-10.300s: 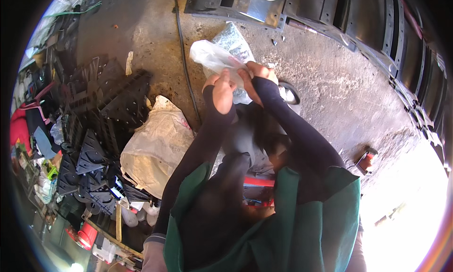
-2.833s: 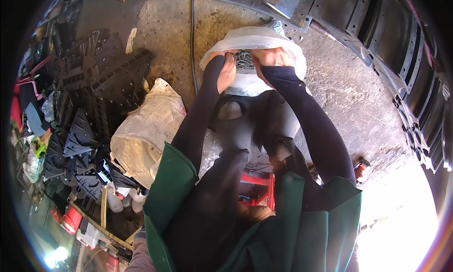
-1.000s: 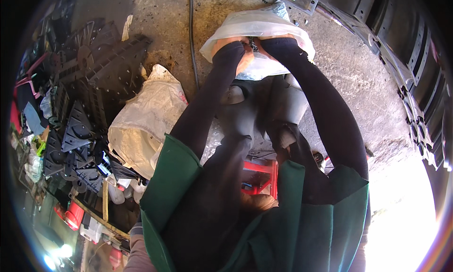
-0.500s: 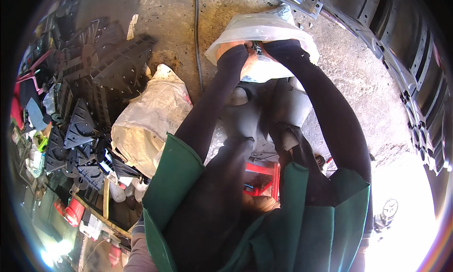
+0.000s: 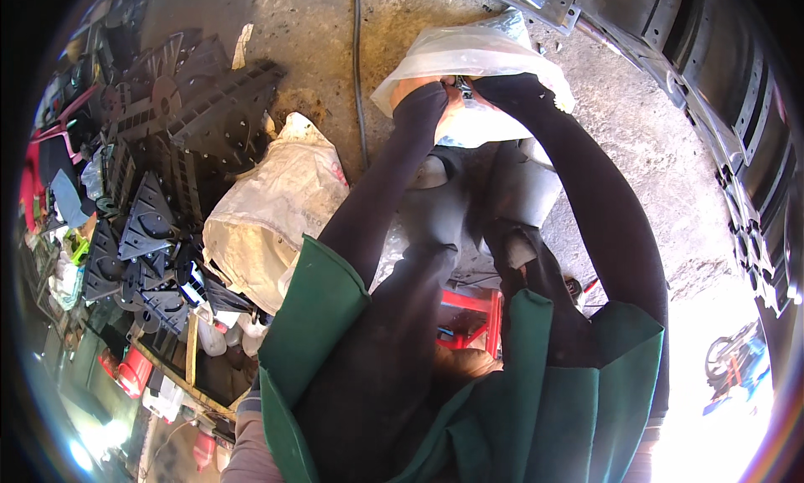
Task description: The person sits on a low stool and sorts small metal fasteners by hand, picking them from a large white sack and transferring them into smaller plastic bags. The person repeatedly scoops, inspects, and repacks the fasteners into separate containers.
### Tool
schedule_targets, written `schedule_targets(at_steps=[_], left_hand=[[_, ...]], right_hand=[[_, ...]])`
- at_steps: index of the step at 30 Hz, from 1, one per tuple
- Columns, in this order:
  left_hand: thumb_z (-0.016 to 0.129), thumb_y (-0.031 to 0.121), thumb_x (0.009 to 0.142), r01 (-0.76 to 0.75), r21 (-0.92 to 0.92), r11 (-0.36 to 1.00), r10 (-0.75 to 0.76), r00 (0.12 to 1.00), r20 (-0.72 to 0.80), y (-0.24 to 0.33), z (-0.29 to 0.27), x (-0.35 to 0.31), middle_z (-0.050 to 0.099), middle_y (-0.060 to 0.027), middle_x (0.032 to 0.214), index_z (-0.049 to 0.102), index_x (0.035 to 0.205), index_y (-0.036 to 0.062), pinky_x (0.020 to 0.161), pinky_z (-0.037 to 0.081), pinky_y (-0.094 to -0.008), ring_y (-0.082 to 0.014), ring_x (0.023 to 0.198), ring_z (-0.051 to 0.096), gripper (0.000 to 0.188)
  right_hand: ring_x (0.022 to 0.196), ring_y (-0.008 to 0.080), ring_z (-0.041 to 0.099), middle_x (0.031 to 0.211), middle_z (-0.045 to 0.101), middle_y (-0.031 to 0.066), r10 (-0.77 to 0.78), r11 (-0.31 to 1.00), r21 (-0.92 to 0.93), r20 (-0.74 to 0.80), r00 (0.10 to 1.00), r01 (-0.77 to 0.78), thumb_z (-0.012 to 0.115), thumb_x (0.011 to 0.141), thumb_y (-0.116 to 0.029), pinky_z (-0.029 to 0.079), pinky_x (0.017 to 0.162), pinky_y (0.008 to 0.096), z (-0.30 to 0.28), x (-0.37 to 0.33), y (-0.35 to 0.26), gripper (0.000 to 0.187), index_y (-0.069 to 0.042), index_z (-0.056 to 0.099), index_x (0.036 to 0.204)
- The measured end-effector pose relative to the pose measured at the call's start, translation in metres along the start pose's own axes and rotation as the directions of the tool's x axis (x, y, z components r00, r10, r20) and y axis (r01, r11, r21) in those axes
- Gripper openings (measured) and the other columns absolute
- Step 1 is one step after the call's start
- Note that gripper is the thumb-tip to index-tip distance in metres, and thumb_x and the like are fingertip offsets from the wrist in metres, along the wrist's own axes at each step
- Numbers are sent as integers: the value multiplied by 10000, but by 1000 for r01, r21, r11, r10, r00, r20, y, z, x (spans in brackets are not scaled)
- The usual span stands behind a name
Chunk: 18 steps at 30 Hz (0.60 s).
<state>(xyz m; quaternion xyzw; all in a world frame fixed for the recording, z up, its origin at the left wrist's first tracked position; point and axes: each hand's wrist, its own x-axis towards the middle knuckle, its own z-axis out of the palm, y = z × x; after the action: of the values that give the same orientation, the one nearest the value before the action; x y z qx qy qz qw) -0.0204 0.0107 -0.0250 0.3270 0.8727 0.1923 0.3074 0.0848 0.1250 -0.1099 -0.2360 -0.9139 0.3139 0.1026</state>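
A whitish see-through plastic bag (image 5: pixel 481 56) lies open toward me on the floor, in front of my feet. Both my arms, in dark sleeves, reach into its mouth. Part of my left hand (image 5: pixel 452 115) shows at the opening, but its fingers are hidden. Only a sliver of my right hand (image 5: pixel 471 87) can be seen, the rest lying under the plastic. Small dark and shiny pieces (image 5: pixel 461 84) show between the two hands, too small to name. Whether either hand grips anything is hidden.
A dirty beige sack (image 5: pixel 272 198) stands left of my legs. Beyond it are piled black perforated metal brackets (image 5: pixel 146 219). Curved metal strips (image 5: pixel 745 106) are stacked at the right. A black cable (image 5: pixel 358 73) crosses the floor, and a red stool frame (image 5: pixel 473 303) shows between my legs.
The whole view has shifted slightly, so everything appears a little to the right. My hands stay in the bag's mouth. More of a wheeled thing shows in the bright area at right.
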Motion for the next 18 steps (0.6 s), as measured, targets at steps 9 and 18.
schedule_targets(at_steps=[9, 18], left_hand=[[597, 214, 823, 65, -11, 998, -65, 996, 61, -1, -1, 1, 672, -166, 820, 641, 893, 19, 653, 469, -386, -321, 726, 624, 212], [540, 180, 858, -191, 156, 969, 207, 974, -88, -25, 19, 3, 669, -148, 856, 650, 905, 31, 722, 505, -409, -317, 803, 639, 191]], right_hand=[[1124, 319, 560, 1194, 609, 144, 29, 1000, -13, 35, 999, -28, 526, 901, -212, 457, 944, 417, -14, -1, -12, 321, -112, 600, 1197], [1046, 326, 596, 1089, 642, 147, -20, 1000, 8, -17, 1000, 20, 527, 905, -184, 481, 892, 421, -29, -11, -15, 267, -104, 623, 1140]])
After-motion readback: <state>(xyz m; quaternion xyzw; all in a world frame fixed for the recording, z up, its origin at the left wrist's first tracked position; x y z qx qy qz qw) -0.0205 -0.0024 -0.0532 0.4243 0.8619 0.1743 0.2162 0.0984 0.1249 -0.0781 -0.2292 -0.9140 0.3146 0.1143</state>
